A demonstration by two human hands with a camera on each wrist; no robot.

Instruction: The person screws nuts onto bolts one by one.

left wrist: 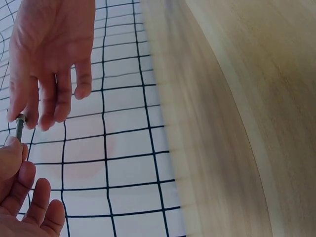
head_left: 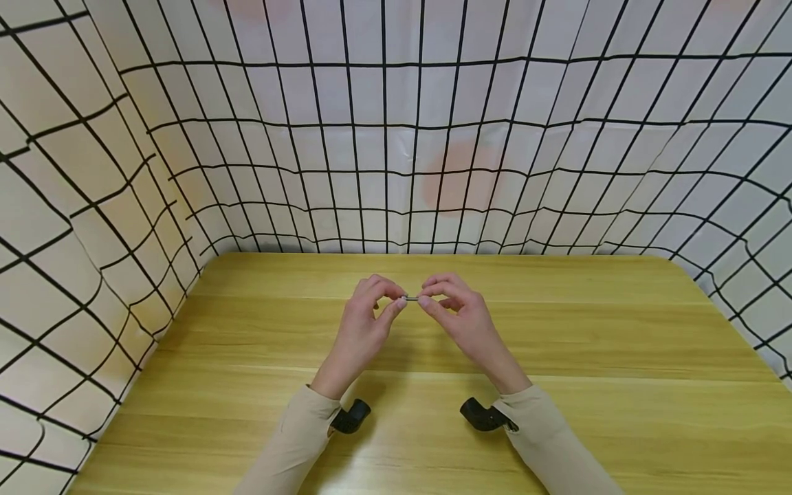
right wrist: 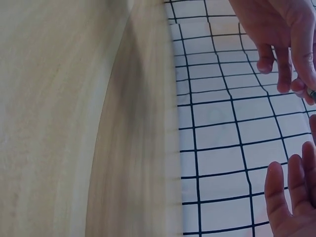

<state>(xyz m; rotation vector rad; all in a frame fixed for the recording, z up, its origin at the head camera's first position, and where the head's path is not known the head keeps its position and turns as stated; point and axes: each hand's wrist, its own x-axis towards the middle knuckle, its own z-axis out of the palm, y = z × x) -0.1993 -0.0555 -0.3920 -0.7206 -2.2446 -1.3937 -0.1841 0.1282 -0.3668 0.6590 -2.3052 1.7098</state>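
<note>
Between the two hands, over the far middle of the table, a small metal bolt (head_left: 412, 299) lies level. My left hand (head_left: 364, 317) pinches its left end between thumb and forefinger. At its right end are the thumb and forefinger tips of my right hand (head_left: 463, 311), closed on it. In the left wrist view the bolt (left wrist: 19, 129) shows a slim shaft with a wider round end at the right hand's fingertips. Only a bit of metal shows in the right wrist view, by the left fingertips at the frame's edge. The other fingers hang loosely curved.
Under the hands stretches a wood-grain table (head_left: 594, 344). White cloth with a black grid (head_left: 365, 151) surrounds its back and sides. A black wrist device (head_left: 351, 416) sticks out of the left sleeve, and another black device (head_left: 484, 415) out of the right one.
</note>
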